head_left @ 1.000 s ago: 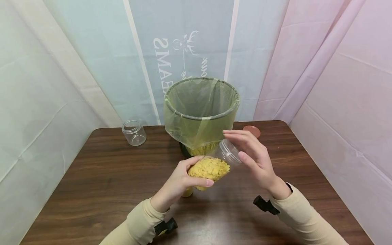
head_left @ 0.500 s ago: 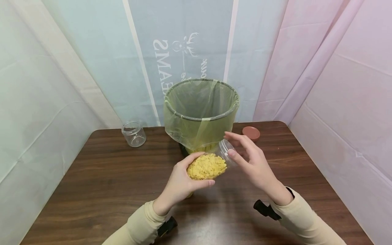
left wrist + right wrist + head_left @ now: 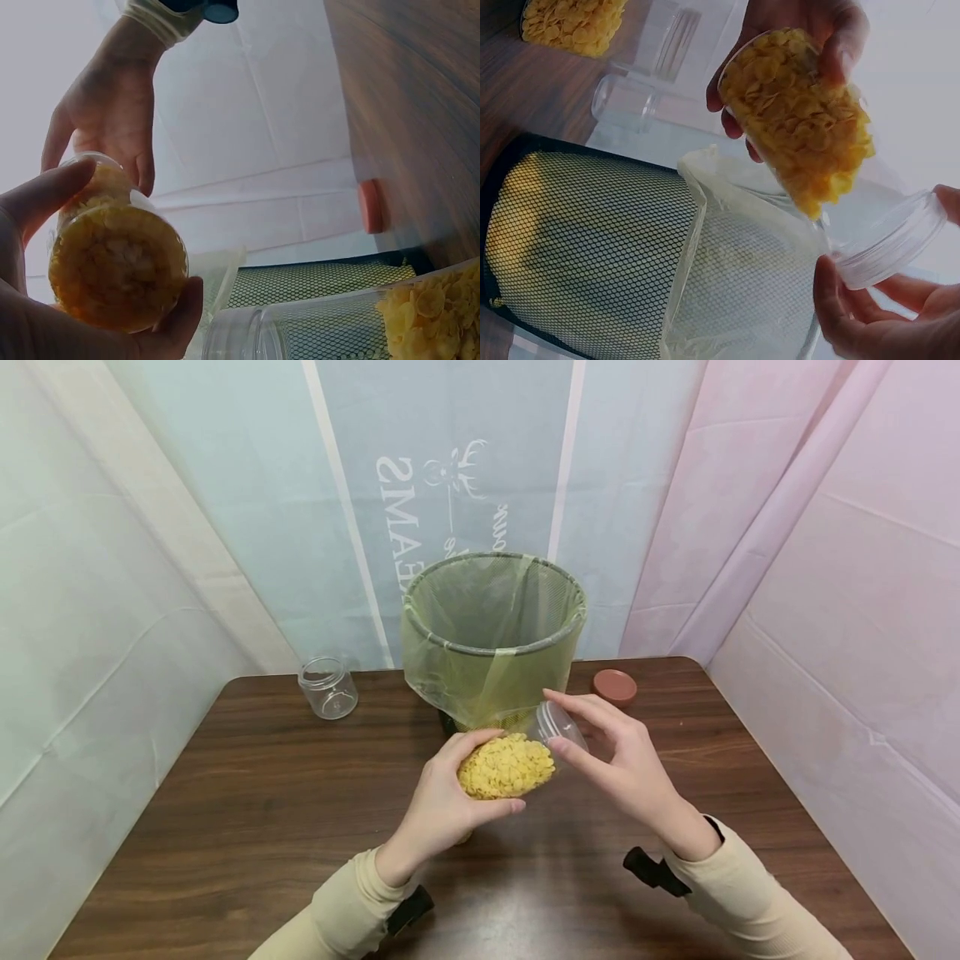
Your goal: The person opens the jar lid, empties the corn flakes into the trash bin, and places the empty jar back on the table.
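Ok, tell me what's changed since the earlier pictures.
The right hand has moved left, its thumb and fingers now closer together around the mouth of the clear jar of yellow flakes. The left hand kept hold of that jar, which has shifted slightly left and away from the person. The empty clear jar, red-brown lid and bag-lined mesh wastebasket stayed where they were.
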`<move>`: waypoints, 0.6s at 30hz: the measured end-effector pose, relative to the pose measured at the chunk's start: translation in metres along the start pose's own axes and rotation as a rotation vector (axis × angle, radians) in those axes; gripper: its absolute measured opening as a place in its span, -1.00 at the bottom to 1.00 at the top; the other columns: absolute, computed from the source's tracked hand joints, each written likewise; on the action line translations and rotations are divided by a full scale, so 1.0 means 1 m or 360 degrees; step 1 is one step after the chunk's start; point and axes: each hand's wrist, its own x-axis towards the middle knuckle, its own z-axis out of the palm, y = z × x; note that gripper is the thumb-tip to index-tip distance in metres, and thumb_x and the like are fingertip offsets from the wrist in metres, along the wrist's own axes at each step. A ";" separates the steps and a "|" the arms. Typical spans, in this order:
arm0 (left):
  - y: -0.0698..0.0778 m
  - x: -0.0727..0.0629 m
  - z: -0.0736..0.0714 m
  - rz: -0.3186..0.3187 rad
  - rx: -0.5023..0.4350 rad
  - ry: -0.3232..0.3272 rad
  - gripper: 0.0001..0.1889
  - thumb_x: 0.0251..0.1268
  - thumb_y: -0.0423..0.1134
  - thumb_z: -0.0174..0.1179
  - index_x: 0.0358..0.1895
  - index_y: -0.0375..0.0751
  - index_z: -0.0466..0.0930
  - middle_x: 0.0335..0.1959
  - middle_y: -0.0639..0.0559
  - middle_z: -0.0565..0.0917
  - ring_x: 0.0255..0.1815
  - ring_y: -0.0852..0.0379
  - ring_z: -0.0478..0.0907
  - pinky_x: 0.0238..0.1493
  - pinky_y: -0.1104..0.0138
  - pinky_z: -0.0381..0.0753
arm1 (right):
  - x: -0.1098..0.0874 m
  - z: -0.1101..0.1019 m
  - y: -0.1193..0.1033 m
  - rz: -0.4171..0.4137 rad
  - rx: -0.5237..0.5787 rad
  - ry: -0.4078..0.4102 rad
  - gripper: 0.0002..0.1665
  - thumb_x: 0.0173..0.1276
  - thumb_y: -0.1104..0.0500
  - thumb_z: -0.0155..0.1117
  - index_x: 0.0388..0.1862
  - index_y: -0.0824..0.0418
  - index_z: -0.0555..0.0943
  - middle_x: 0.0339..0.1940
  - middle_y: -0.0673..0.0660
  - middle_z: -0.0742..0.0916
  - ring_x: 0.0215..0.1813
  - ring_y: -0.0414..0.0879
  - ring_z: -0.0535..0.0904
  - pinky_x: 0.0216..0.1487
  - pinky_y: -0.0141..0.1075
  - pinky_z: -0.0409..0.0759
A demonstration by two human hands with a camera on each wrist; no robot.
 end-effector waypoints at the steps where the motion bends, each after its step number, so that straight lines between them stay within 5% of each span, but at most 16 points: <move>1: 0.000 0.000 -0.001 -0.0019 -0.0030 -0.0025 -0.23 -0.36 -0.16 0.60 0.13 0.16 0.51 0.00 0.23 0.58 -0.08 0.21 0.52 -0.06 0.32 0.52 | 0.000 0.000 0.000 -0.0045 0.0010 0.0002 -0.41 0.22 0.31 0.32 0.26 0.11 0.49 0.09 0.00 0.64 0.03 -0.23 0.55 0.01 -0.48 0.55; 10: -0.004 0.006 -0.008 -0.0196 -0.0382 -0.0362 -0.35 -0.21 -0.21 0.54 0.10 0.17 0.55 -0.01 0.22 0.65 -0.09 0.19 0.56 -0.05 0.32 0.55 | 0.008 -0.003 -0.005 -0.0448 0.0111 -0.0056 -0.32 0.06 0.48 0.30 0.24 0.34 0.47 0.07 0.25 0.64 0.16 -0.08 0.51 0.17 -0.43 0.44; 18: -0.011 0.009 -0.009 -0.0351 -0.0795 -0.0645 -0.40 -0.12 -0.40 0.43 0.14 -0.15 0.54 -0.10 -0.06 0.67 -0.19 0.13 0.56 -0.19 0.33 0.59 | 0.014 -0.007 0.012 -0.0746 0.0346 -0.0186 -0.40 0.18 0.40 0.21 0.21 0.59 0.37 0.13 0.37 0.59 0.22 0.03 0.47 0.27 -0.33 0.40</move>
